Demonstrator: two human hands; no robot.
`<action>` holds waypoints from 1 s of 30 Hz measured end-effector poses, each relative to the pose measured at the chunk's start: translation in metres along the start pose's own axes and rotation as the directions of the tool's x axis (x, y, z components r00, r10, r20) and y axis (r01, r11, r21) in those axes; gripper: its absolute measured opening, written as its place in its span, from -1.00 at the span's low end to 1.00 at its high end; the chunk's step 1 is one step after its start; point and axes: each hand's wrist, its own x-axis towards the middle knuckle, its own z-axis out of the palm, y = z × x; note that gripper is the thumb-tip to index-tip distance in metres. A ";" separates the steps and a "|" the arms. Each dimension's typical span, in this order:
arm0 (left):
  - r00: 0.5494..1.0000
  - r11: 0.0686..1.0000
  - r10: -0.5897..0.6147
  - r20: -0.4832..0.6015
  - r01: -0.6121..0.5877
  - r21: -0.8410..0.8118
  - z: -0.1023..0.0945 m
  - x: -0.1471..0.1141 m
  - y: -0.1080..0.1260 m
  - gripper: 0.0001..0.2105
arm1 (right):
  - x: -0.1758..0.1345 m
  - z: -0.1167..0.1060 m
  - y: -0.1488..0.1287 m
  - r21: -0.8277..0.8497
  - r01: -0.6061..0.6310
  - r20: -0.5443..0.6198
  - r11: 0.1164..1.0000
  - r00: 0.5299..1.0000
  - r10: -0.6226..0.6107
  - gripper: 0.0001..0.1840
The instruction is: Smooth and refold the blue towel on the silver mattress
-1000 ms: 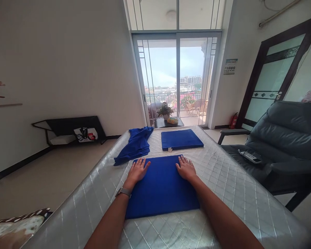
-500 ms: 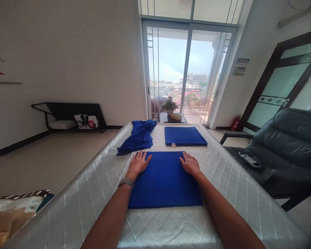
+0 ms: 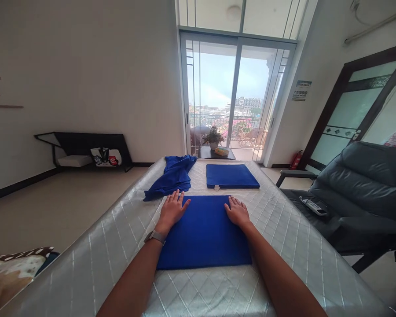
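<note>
A flat blue rectangle of folded cloth (image 3: 204,237) lies in front of me on a quilted silver-grey surface (image 3: 201,293). On its far left corner rests my left hand (image 3: 174,210), palm down with fingers stretched out; a watch (image 3: 155,236) circles that wrist. My right hand (image 3: 237,211) lies flat on the far right corner, fingers extended. Just beyond is a second folded blue cloth (image 3: 232,175) with a small white tag at its near edge. A crumpled blue cloth (image 3: 173,176) sits past my left hand.
To the right stands a dark padded armchair (image 3: 353,189) with a white power strip (image 3: 313,206) on its seat. Beyond the far edge is a small black table (image 3: 214,154) with a potted plant (image 3: 214,137). A patterned item (image 3: 16,268) lies at the lower left.
My view has shifted slightly, so everything sits a little lower and further left. Both hands stay flat on the folded cloth's far corners.
</note>
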 end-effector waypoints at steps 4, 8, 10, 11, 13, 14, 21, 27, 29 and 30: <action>0.988 0.985 0.156 -0.018 -0.157 -0.065 -0.010 -0.009 0.048 -0.38 | -0.001 0.001 -0.002 0.010 0.001 -0.025 1.000 1.000 0.000 -0.29; 0.898 0.879 0.440 -0.018 -0.434 -0.198 0.000 -0.017 0.126 -0.39 | -0.001 0.004 0.002 -0.014 0.024 -0.045 1.000 0.999 -0.025 -0.33; 0.861 0.826 0.507 -0.038 -0.497 -0.266 0.009 -0.014 0.161 -0.39 | -0.001 0.006 0.005 -0.051 0.052 -0.033 0.997 0.998 -0.054 -0.35; 0.855 0.811 0.517 -0.042 -0.505 -0.294 0.013 -0.010 0.176 -0.40 | -0.002 0.007 0.007 -0.072 0.069 -0.024 0.995 0.997 -0.071 -0.35; 0.865 0.810 0.502 -0.020 -0.478 -0.338 0.021 0.002 0.195 -0.42 | -0.003 0.008 0.009 -0.102 0.093 -0.015 0.990 0.995 -0.095 -0.33; 0.877 0.821 0.481 0.005 -0.449 -0.353 0.024 0.008 0.200 -0.42 | -0.004 0.007 0.010 -0.106 0.099 -0.019 0.989 0.995 -0.101 -0.32; 0.946 0.917 0.306 0.108 -0.262 -0.302 0.041 0.025 0.185 -0.41 | -0.006 0.003 0.005 -0.041 0.082 -0.047 0.996 0.995 -0.083 -0.35; 0.964 0.960 0.226 0.138 -0.196 -0.202 0.040 0.016 0.161 -0.31 | -0.004 0.003 0.001 0.021 0.038 -0.067 0.999 0.997 -0.037 -0.34; 0.966 0.968 0.206 0.158 -0.178 -0.177 0.036 0.014 0.145 -0.30 | -0.004 0.002 0.000 0.035 0.023 -0.073 0.999 0.997 -0.021 -0.31; 0.967 0.973 0.190 0.168 -0.164 -0.161 0.034 0.013 0.134 -0.30 | -0.004 0.002 0.000 0.039 0.020 -0.074 0.999 0.997 -0.017 -0.30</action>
